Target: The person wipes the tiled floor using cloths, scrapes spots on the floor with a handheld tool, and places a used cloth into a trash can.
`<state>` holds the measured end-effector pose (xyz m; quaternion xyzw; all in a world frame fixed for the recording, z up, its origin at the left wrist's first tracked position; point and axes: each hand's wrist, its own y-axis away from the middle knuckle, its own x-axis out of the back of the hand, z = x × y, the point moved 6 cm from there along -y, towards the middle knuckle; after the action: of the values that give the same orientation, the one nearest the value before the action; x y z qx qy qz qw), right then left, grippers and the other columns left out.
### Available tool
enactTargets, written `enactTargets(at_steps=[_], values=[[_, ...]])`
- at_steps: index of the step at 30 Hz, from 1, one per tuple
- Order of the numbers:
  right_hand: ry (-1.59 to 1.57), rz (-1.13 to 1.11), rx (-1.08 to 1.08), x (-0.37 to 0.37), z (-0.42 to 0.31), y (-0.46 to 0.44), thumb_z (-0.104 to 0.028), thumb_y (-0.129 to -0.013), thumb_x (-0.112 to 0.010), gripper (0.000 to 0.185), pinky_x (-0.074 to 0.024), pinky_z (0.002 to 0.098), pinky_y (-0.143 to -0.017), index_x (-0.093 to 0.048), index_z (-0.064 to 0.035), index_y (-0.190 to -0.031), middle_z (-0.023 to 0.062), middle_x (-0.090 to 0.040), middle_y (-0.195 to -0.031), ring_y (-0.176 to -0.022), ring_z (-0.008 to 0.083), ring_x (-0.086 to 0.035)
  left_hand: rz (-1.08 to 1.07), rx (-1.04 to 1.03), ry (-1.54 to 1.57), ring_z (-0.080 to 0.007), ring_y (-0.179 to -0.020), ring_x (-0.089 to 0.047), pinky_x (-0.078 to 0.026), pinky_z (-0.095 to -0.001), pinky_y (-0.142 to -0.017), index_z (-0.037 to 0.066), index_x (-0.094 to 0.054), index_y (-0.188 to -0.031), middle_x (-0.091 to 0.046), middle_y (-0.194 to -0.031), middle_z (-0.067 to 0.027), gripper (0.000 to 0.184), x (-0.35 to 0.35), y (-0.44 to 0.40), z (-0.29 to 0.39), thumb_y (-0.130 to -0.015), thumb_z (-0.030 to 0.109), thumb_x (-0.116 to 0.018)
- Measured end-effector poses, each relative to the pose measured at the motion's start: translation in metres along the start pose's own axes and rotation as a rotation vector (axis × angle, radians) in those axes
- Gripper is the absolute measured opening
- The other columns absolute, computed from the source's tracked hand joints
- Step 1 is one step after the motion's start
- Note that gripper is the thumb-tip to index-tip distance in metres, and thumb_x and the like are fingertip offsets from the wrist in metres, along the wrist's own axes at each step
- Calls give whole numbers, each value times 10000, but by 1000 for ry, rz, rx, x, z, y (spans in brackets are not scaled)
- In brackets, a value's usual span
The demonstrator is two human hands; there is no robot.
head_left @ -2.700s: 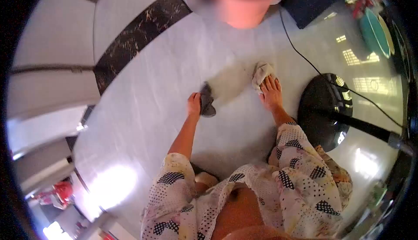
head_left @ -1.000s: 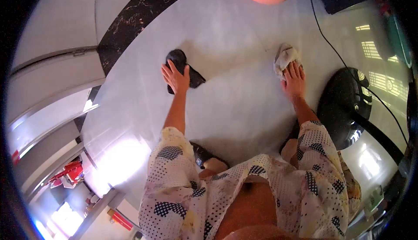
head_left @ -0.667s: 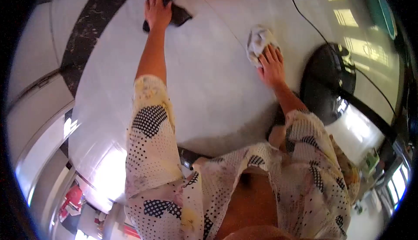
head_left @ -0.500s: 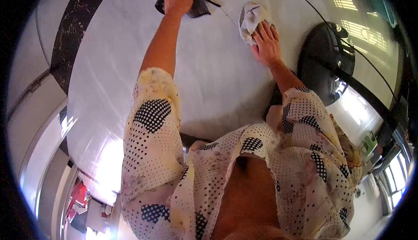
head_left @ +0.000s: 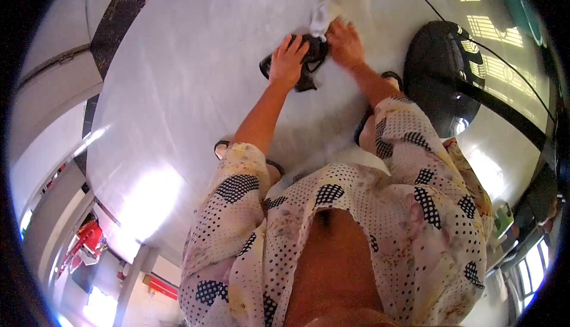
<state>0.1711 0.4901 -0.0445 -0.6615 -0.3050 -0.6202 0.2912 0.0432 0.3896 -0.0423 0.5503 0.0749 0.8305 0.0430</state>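
My left hand [head_left: 287,61] lies over a crumpled black bag-like item [head_left: 306,81], its fingers curled onto the top. Loose pointed ends and a loop of the black item stick out to the right and below. My right hand [head_left: 346,43] is close beside it, slightly blurred, with its fingers on a bunched white cloth [head_left: 323,15]. The cloth rests on the pale shiny floor [head_left: 214,66], almost touching the black item. How firmly either hand grips cannot be made out.
My sandalled feet [head_left: 392,79] stand either side of the hands. To the right is a glossy black round base [head_left: 436,78] with a dark bar, and a thin cable [head_left: 504,60] runs past it. A dark marbled border [head_left: 122,21] edges the floor at left.
My left hand has come nearer and to the right, bringing the black item along. The right hand and white cloth have shifted slightly left, so both hands are now close together.
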Motion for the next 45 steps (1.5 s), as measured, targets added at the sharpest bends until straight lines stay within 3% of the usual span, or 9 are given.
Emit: enactTargets(at_steps=[6,9,14,17,24,30,32,39,45], values=[[-178,-112,125,2,-77,49,-135,-757,-598,390,-228,477,-1093,-566,-132,-1146,65,-449,-1325,-1327,254,-326,-6,53,24,-277,-1335,-313,-329,-430,-1050,156,-498,-1277,-382,-1427,-49,542,-9,83,-11,-769,-24,-557],[-200,-153,136,9,-95,67,-150,-755,-619,385,-251,482,-1082,-574,-141,-1137,70,-448,-1323,-1324,240,-334,-3,106,361,-273,-1263,-424,-359,-381,-1042,150,-537,-1250,-494,-1334,-78,509,-14,115,-38,-771,-17,-566],[-177,-215,128,0,-106,65,-180,-761,-637,350,-311,532,-1037,-592,-133,-1105,78,-443,-1321,-1316,247,-343,-158,338,533,-278,-1077,-568,-442,-359,-955,112,-567,-1218,-595,-1191,-104,433,94,91,-110,-794,31,-599],[-195,-356,82,6,-115,81,-207,-762,-641,383,-311,569,-1022,-580,-136,-1133,96,-433,-1335,-1316,279,-337,-60,265,447,-260,-1050,-581,-446,-352,-939,112,-567,-1216,-604,-1171,-107,414,161,65,-152,-807,50,-589],[-160,-376,26,5,-141,100,-281,-794,-605,563,-304,594,-1013,-459,-70,-1295,151,-372,-1399,-1336,330,-293,152,173,414,-190,-1003,-592,-458,-331,-891,130,-538,-1266,-625,-1123,-70,427,334,113,-97,-842,98,-581],[-202,-406,86,-6,-132,62,-295,-826,-548,586,-281,594,-1029,-416,-24,-1328,158,-332,-1445,-1371,328,-237,308,469,820,-139,-984,-560,-446,-289,-879,81,-537,-1268,-612,-1099,-54,435,262,176,-106,-842,115,-618],[-112,-348,79,-2,-140,38,-318,-829,-539,574,-297,581,-1025,-436,-23,-1311,156,-370,-1418,-1359,323,-263,431,472,1240,-140,-970,-558,-451,-286,-864,30,-530,-1259,-605,-1082,-63,435,215,189,-121,-841,98,-629],[-52,-367,114,-5,-138,-24,-358,-830,-523,582,-310,577,-1013,-450,-18,-1296,163,-424,-1365,-1294,329,-346,471,576,1536,-148,-950,-571,-469,-288,-851,4,-508,-1264,-593,-1089,-76,430,199,211,-107,-853,68,-617],[-67,-380,307,8,-142,88,-324,-792,-556,583,-326,523,-1023,-453,-7,-1271,166,-478,-1303,-1263,361,-376,582,554,1736,-131,-919,-578,-492,-283,-806,10,-498,-1263,-594,-1068,-60,416,178,219,-130,-865,56,-610]])
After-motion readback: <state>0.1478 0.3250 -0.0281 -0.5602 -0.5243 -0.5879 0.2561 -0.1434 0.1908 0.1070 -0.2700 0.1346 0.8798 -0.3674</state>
